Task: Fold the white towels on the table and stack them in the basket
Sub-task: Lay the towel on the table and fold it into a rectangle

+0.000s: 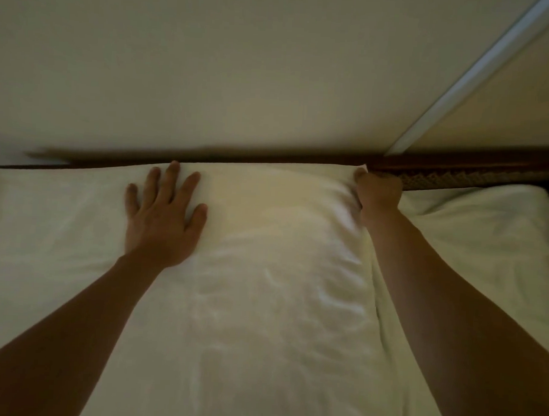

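Left hand (162, 215) flat on towel (280, 271); right hand (377, 196) grips corner.

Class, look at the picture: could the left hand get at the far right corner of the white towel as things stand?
Probably not freely: the left hand lies flat on the white towel, and the right hand already grips that corner, so it is taken.

Left grip (164, 212) flat, fingers spread; right grip (377, 193) curled, pinching.

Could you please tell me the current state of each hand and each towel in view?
left hand: open, fingers spread, pressing flat on the towel.
right hand: gripping the towel's far right corner.
white towel: spread flat, lightly wrinkled.
second white cloth: lying rumpled at the right.
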`<control>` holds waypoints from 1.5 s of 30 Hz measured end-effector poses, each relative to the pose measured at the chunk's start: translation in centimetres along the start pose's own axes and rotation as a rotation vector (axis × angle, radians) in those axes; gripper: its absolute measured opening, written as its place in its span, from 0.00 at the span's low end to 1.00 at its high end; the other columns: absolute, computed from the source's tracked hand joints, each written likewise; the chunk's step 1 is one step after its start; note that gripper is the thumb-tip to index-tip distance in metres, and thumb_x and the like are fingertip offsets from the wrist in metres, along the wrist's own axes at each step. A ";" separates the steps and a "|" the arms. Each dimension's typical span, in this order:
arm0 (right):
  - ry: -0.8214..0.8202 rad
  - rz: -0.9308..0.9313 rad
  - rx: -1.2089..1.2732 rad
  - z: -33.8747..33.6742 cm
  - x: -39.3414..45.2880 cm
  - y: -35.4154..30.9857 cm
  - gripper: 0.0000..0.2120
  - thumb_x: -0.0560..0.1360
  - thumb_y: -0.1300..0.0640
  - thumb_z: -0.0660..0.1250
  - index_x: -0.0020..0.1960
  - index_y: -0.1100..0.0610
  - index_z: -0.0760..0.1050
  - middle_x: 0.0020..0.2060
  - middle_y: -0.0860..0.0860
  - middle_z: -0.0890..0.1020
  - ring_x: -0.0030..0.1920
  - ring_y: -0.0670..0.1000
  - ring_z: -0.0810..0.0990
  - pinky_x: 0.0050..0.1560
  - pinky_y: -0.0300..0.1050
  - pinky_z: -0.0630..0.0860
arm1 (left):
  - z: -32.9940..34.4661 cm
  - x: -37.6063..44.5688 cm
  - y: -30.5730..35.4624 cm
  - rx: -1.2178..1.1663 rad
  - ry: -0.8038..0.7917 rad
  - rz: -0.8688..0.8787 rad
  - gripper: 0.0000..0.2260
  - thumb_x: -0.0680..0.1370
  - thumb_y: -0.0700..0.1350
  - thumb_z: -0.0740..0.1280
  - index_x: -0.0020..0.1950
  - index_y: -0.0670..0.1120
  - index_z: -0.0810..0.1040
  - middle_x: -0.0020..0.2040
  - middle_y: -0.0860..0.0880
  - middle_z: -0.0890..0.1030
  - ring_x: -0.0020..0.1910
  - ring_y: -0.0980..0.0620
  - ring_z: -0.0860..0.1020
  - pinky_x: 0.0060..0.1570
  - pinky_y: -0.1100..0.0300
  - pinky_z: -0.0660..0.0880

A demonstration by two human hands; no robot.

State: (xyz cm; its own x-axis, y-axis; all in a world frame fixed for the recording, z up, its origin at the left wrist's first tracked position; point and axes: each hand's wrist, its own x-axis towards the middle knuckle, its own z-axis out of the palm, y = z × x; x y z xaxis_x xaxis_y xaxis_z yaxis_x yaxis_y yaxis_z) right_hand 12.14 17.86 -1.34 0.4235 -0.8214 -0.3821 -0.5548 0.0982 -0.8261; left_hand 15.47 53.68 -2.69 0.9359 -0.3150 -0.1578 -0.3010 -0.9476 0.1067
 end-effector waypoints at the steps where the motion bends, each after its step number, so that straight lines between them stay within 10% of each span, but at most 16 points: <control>1: 0.051 -0.078 -0.050 0.0 0.1 0.0 0.07 0.80 0.56 0.68 0.45 0.57 0.76 0.36 0.51 0.76 0.41 0.52 0.78 0.37 0.31 0.71 | 0.0 0.0 0.0 0.001 0.004 -0.002 0.33 0.80 0.67 0.39 0.84 0.58 0.48 0.84 0.52 0.43 0.83 0.45 0.43 0.79 0.39 0.42; 8: 0.155 -0.166 -0.294 1.2 0.9 -1.6 0.09 0.81 0.51 0.64 0.56 0.52 0.81 0.57 0.54 0.80 0.62 0.61 0.75 0.62 0.61 0.72 | 0.1 0.5 0.1 0.015 0.003 0.024 0.32 0.80 0.66 0.40 0.84 0.58 0.49 0.84 0.51 0.45 0.83 0.45 0.45 0.78 0.38 0.42; 16: 0.224 -0.288 -0.651 2.5 -1.6 -1.9 0.19 0.80 0.53 0.60 0.71 0.55 0.70 0.75 0.59 0.62 0.74 0.64 0.61 0.67 0.64 0.62 | 0.0 1.4 0.7 0.048 -0.013 0.000 0.32 0.80 0.66 0.39 0.83 0.59 0.48 0.84 0.51 0.44 0.83 0.46 0.45 0.78 0.38 0.43; 22: -0.256 -0.731 -1.040 6.7 -12.3 4.2 0.31 0.82 0.41 0.49 0.83 0.48 0.48 0.83 0.53 0.44 0.82 0.60 0.41 0.77 0.69 0.40 | -0.1 1.5 0.7 0.018 -0.006 -0.003 0.30 0.81 0.66 0.44 0.83 0.60 0.49 0.84 0.52 0.45 0.83 0.46 0.45 0.78 0.37 0.44; 39: -0.212 -0.658 -1.140 7.1 -12.3 3.5 0.30 0.82 0.39 0.43 0.83 0.43 0.44 0.83 0.48 0.45 0.82 0.59 0.42 0.77 0.71 0.41 | -2.5 -2.1 -22.3 -0.046 0.003 -0.277 0.31 0.82 0.66 0.50 0.83 0.57 0.51 0.84 0.50 0.45 0.82 0.44 0.46 0.76 0.35 0.54; 45: -0.095 -0.422 -1.052 16.3 -23.9 4.1 0.33 0.83 0.39 0.43 0.84 0.53 0.44 0.83 0.56 0.42 0.81 0.63 0.40 0.75 0.74 0.40 | -2.2 -2.0 -23.1 -0.232 0.036 -0.222 0.31 0.82 0.65 0.56 0.82 0.55 0.57 0.84 0.50 0.46 0.82 0.43 0.46 0.76 0.42 0.56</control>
State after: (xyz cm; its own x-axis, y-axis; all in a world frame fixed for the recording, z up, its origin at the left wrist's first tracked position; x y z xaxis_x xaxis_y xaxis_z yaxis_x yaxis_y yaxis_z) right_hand 11.36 47.08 -2.36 0.7466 -0.6267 -0.2231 -0.6620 -0.7331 -0.1562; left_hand 20.93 76.33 -2.67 0.9811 -0.0961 -0.1677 -0.0430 -0.9544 0.2956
